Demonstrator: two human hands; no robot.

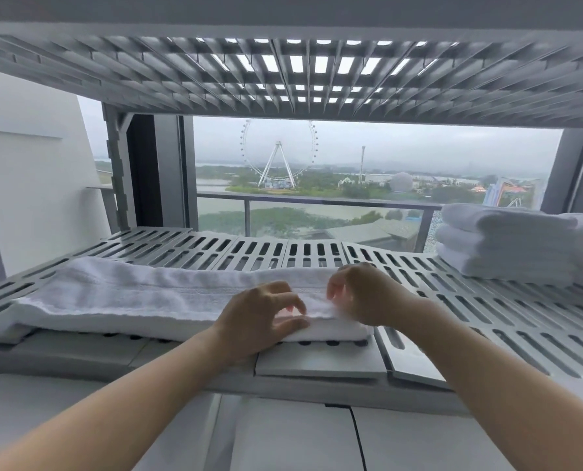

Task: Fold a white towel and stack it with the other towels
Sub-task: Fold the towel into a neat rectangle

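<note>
A white towel (140,297), folded into a long strip, lies along the front of the slotted grey shelf (487,311). My left hand (259,317) pinches the towel's near right corner between thumb and fingers. My right hand (364,294) grips the towel's right end just beyond it, fingers curled into the cloth. A stack of three folded white towels (507,244) sits at the shelf's far right, well apart from both hands.
Another slotted shelf (283,73) hangs close overhead. A rack post (116,171) stands at the back left. Behind the shelf is a window with a balcony railing (317,202). A flat white surface (283,433) lies below the shelf's front edge.
</note>
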